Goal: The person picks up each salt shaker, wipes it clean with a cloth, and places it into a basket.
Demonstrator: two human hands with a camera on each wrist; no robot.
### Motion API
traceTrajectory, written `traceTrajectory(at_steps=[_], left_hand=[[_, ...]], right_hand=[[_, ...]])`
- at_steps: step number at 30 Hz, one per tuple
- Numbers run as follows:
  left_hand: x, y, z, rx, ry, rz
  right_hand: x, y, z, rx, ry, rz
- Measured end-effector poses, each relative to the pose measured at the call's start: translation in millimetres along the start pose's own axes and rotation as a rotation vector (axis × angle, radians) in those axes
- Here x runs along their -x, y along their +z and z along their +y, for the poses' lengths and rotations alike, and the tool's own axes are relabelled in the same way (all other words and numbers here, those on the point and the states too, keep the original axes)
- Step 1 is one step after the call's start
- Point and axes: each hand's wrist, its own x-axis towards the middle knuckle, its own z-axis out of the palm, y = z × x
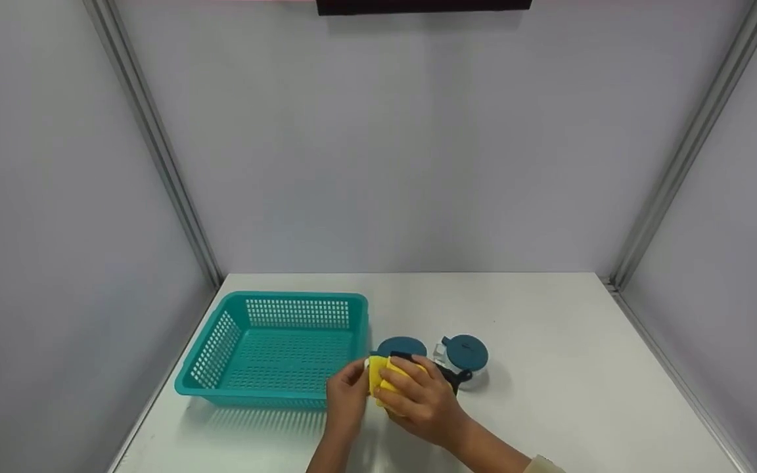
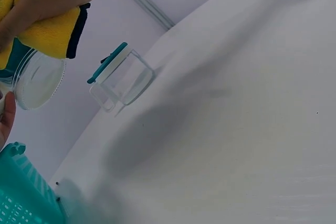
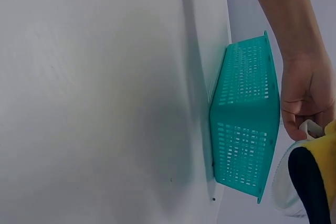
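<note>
My left hand (image 1: 345, 401) pinches the handle (image 3: 311, 128) of a clear cup (image 2: 41, 80) with a blue-teal lid (image 1: 402, 345), held up off the table. A yellow cloth (image 1: 377, 381) with a dark edge is gripped in my right hand (image 1: 426, 402), its fingers spread over it against the cup. Cloth and hands hide much of the cup in the head view. A second clear cup (image 2: 126, 77) with the same kind of lid and handle stands upright on the table, just beyond my right hand.
Left of my hands sits a teal plastic basket (image 1: 271, 399) with latticed sides; its inside shows only the bare bottom. The white table (image 1: 549, 368) extends to the right. Grey panels (image 1: 418, 164) enclose the back and both sides.
</note>
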Motion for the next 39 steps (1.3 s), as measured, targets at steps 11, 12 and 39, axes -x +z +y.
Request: traceTrajectory(at_steps=[11, 12, 39], left_hand=[[1.4, -1.4, -1.9, -0.007, 0.079, 0.015], [1.7, -1.5, -1.7, -0.011, 0.086, 0.017], [12.2, -3.4, 18.9, -0.041, 0.213, -0.025]], right_hand=[[-16, -4.0, -6, -0.139, 0.294, -0.026], [-17, -4.3, -6, -0.142, 0.307, -0.031], [-36, -10.8, 8, -0.238, 0.660, -0.268]])
